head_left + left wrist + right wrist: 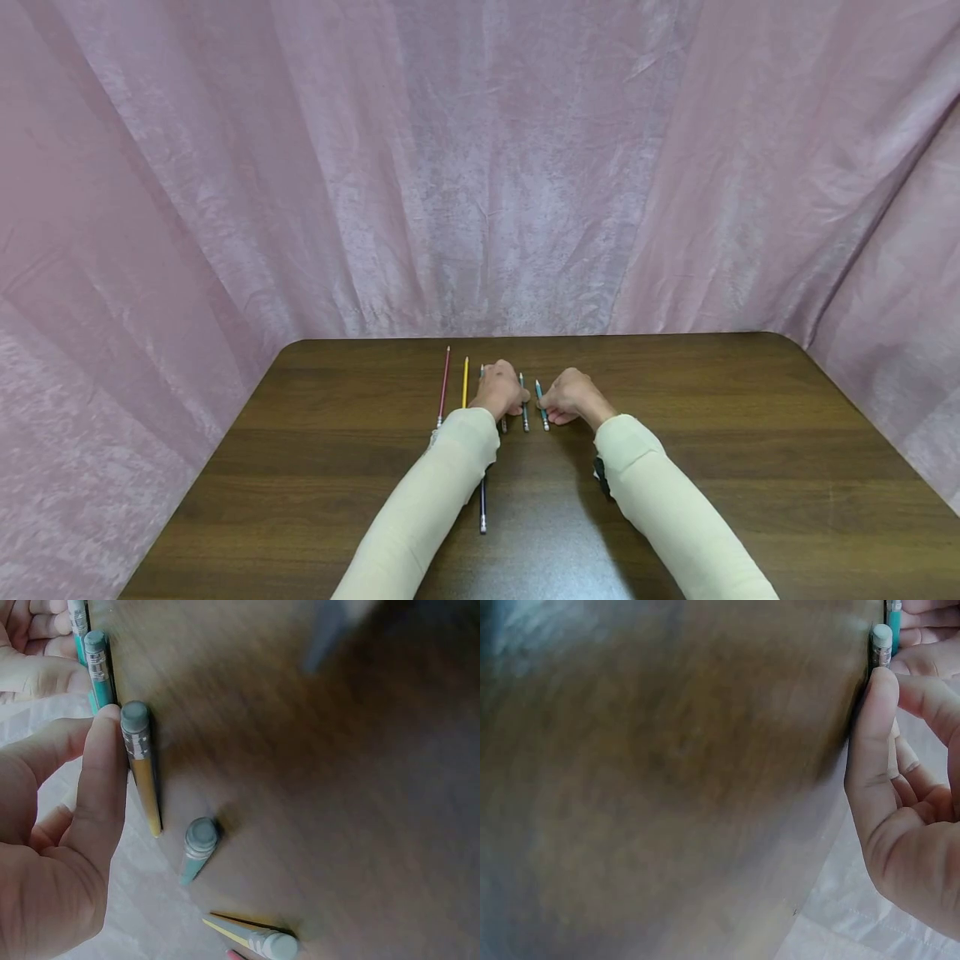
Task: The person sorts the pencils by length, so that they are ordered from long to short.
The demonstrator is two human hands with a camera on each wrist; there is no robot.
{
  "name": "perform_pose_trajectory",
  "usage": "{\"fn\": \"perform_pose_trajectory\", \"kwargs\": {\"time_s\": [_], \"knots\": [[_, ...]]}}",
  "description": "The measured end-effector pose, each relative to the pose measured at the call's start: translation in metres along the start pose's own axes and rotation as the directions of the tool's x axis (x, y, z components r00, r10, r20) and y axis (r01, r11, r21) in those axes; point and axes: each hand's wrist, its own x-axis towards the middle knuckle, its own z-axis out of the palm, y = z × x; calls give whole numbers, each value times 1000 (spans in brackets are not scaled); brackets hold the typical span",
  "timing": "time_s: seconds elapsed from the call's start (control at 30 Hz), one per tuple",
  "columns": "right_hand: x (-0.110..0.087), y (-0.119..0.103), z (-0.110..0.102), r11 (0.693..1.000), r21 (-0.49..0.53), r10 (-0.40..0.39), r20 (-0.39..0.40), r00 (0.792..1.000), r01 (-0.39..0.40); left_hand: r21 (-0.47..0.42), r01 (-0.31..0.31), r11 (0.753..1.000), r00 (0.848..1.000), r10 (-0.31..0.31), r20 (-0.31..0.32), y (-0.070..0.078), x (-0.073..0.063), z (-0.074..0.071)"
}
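Observation:
Two teal pencils lie side by side, erasers toward me. My left hand (498,389) pinches the left teal pencil (525,414) between thumb and finger; its eraser end (96,656) shows past the thumb in the left wrist view. The other teal pencil (539,390) is pinched by my right hand (572,397). In the right wrist view its pale eraser (882,636) stands just above the thumb tip. An orange-yellow pencil (144,769) lies right beside my left thumb. Most of it is hidden by the left hand in the head view.
Left of the hands lie a red pencil (445,383) and a yellow pencil (465,379). A green pencil (193,868) shows in the left wrist view. A dark blue pencil (483,500) sits partly under the left forearm. Pink curtains (487,167) hang behind the wooden table (750,467).

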Motion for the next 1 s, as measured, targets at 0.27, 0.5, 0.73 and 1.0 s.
{"fn": "perform_pose_trajectory", "kwargs": {"time_s": [0.27,0.5,0.73,1.0], "knots": [[0,0,1,1000,11,9,-8,1000,-9,-8,5,1000,1000,-5,22,0,0,-2],[-3,1,0,999,29,-13,-7,1000,13,-17,1,1000,999,-1,49,0,-2,-4],[-11,-1,-3,998,56,-25,40,999,23,-54,-19,998,1000,20,18,-1,-2,-15],[-27,-8,-8,994,70,-92,123,988,84,-28,-60,998,997,62,47,-5,-9,-29]]}}
